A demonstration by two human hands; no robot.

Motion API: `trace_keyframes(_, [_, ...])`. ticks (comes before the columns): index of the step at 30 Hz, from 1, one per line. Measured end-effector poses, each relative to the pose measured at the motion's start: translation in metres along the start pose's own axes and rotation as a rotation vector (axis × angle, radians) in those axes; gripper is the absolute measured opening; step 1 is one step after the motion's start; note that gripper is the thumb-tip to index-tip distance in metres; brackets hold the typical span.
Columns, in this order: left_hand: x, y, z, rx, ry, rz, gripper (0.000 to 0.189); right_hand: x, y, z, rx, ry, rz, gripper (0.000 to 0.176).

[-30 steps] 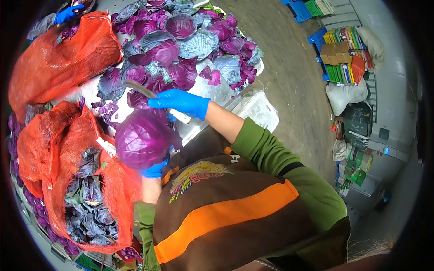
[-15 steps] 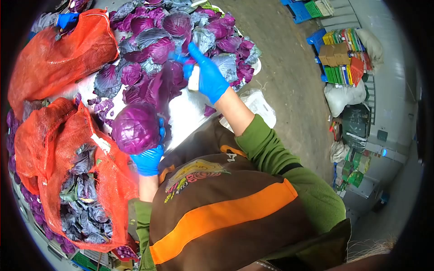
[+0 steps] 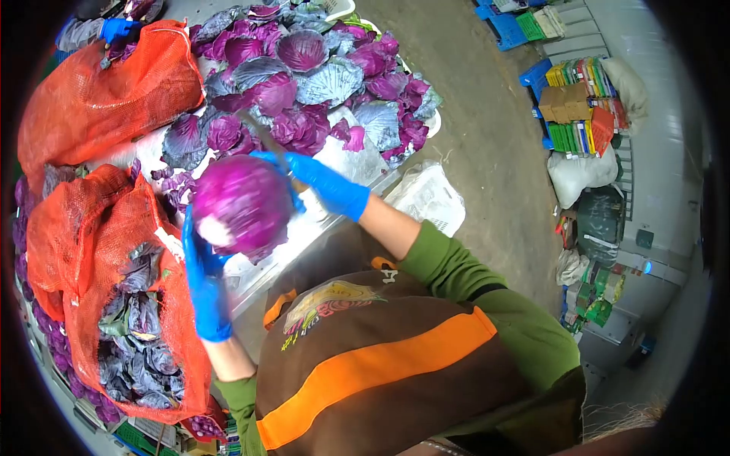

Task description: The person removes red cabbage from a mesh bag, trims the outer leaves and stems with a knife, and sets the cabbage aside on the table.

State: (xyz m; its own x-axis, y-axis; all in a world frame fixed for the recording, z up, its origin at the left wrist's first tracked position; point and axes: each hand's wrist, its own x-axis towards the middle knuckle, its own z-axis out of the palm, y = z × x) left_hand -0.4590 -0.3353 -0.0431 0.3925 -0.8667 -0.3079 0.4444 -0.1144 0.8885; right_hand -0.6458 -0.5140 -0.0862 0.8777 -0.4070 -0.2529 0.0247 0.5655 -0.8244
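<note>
A round red cabbage, blurred by motion, is held above the metal table; a pale patch, perhaps the stem end, faces me. My left hand, in a blue glove, grips it from the lower left. On its right side is my right hand, also blue-gloved, with fingers against or just behind the cabbage. From that hand a knife sticks out to the upper left, its blade smeared; the handle is hidden in the glove. Loose purple outer leaves lie heaped just beyond.
An open red mesh sack full of dark leaves stands at my left; another red mesh sack lies farther off. A co-worker's blue-gloved hand shows top left. White crates stand on the floor right of the table.
The cabbage has turned and its pale patch now shows. My right hand has come down from the leaf pile to the cabbage with the knife; my left has shifted to its left side.
</note>
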Motion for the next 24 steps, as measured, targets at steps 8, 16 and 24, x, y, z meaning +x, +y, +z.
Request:
trace_keyframes(8, [-0.029, 0.004, 0.02, 0.105, -0.044, 0.114, 0.058, 0.022, 0.078, -0.011, 0.784, 0.234, 0.296, 0.062])
trace_keyframes(16, [-0.04, 0.0, -0.04, 0.032, 0.067, 0.193, 0.047, 0.024, 0.129, 0.019, 0.897, 0.014, -0.007, 0.049])
trace_keyframes(24, [-0.088, 0.022, -0.145, 0.058, -0.08, 0.063, 0.046, 0.047, 0.117, 0.137, 0.311, -0.14, -0.13, 0.078])
